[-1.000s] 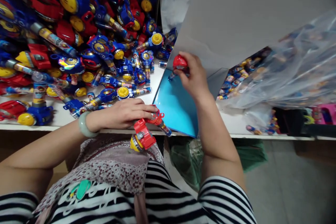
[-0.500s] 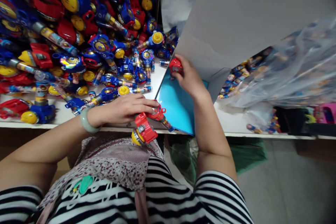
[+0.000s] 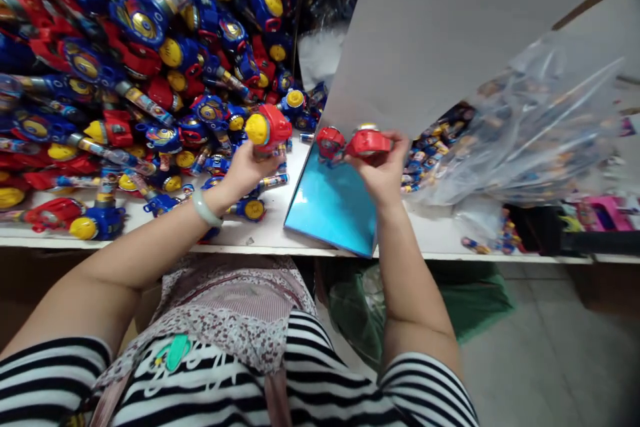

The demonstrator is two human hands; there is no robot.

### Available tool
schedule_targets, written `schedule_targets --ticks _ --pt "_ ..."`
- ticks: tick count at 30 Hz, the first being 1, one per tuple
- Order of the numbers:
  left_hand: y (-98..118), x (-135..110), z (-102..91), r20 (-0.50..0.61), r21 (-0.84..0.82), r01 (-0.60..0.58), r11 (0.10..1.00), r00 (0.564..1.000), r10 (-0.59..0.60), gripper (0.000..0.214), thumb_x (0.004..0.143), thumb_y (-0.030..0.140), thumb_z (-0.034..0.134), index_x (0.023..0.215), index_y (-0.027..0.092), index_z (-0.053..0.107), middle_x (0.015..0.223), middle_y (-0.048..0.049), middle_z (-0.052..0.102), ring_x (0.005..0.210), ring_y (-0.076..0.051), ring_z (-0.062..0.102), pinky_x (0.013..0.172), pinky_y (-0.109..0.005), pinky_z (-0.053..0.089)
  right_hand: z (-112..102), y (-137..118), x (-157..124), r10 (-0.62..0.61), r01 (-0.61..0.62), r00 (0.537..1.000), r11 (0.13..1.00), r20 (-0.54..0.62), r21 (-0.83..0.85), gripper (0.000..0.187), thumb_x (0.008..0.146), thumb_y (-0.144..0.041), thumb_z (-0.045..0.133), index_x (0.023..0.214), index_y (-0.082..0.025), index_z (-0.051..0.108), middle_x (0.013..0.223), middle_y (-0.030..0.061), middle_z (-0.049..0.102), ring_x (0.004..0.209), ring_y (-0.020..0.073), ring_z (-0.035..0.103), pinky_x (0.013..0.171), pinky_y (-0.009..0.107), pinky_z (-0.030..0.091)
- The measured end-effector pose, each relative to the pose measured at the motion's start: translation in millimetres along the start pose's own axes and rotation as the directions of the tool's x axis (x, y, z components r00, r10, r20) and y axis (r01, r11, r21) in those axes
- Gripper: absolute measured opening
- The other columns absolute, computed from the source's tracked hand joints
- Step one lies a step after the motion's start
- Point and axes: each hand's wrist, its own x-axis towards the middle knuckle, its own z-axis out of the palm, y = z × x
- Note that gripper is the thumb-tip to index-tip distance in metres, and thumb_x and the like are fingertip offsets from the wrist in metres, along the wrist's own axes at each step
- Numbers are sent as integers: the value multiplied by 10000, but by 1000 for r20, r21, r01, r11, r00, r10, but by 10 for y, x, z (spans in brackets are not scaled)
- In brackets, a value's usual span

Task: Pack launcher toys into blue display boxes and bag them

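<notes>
The white worktable (image 3: 267,230) runs across the view, its left side heaped with a large pile of red and blue plastic toys (image 3: 145,30), many with yellow knobs and printed tubes. A tall grey-white panel (image 3: 425,33) slants up behind the middle, and to its right slumps a clear plastic bag (image 3: 540,133) with small, blurred coloured pieces showing through. Below the table edge lies a green sack (image 3: 470,300). In front of the panel, a shiny blue box surface (image 3: 333,203) reaches the table's front edge. The right hand (image 3: 383,170) grips a red toy (image 3: 370,143) over the back of the blue surface, just beside another red toy (image 3: 330,141) at its back left corner. The left hand (image 3: 250,170) grasps a red toy with a yellow knob (image 3: 270,128), raised between the pile and the panel. A pale green bangle (image 3: 206,209) circles the left wrist.
</notes>
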Motion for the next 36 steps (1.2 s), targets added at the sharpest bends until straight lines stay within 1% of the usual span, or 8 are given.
schedule_targets --ticks 3,6,9,16,21,27,32,36 --pt "-177 95 321 38 68 101 993 994 -104 524 612 339 871 1023 118 632 1010 -87 688 914 -239 638 874 -375 520 61 169 67 -7 -16 970 996 -242 -92 790 784 -479 700 1409 -200 305 1291 153 551 1114 256 649 1018 468 525" --pt "-270 134 583 73 168 146 975 984 -160 493 544 201 865 970 129 628 1044 -105 678 980 -284 633 915 -418 513 213 236 -8 -75 52 962 994 -261 -94 707 775 -490 700 1336 -191 388 1285 157 573 1120 254 645 1039 449 512" --pt "-321 108 697 65 114 206 972 975 -215 418 582 51 722 980 143 632 987 -77 703 950 -265 655 912 -396 524 337 269 -127 -97 78 956 994 -275 -80 681 768 -499 708 1314 -198 431 1258 139 610 1094 245 658 1019 428 524" --pt "-343 49 677 44 -12 279 960 960 -278 481 622 33 641 1098 100 643 1053 -106 738 956 -272 684 903 -387 539 352 174 -200 -161 148 985 973 -66 -175 581 804 -381 699 1326 -268 471 1309 83 648 1141 234 658 1010 403 530" --pt "-360 66 691 51 -51 272 961 962 -270 499 581 16 635 1071 111 654 1052 -94 743 1008 -283 684 958 -398 532 350 162 -159 -117 98 989 978 -96 -182 589 796 -369 704 1324 -263 466 1307 86 651 1118 227 668 997 396 539" --pt "-356 60 678 95 -107 299 948 953 -289 434 587 72 659 1018 120 649 1008 -75 744 984 -266 680 979 -405 519 360 212 -130 35 -64 976 989 -213 -133 661 759 -412 714 1333 -229 442 1296 108 640 1123 236 662 1037 413 513" --pt "-311 48 645 88 -134 278 951 959 -268 359 583 72 630 938 123 639 932 -64 731 914 -237 672 902 -362 539 359 70 -208 -38 22 998 970 -59 -244 607 819 -393 646 1369 -249 433 1380 113 595 1220 247 613 1089 412 466" --pt "-290 54 636 121 -138 301 943 951 -286 395 583 59 641 975 115 644 951 -72 731 919 -239 676 920 -372 535 343 27 -228 -34 14 997 962 -68 -272 599 830 -392 625 1373 -246 420 1370 116 592 1195 250 618 1075 422 475"
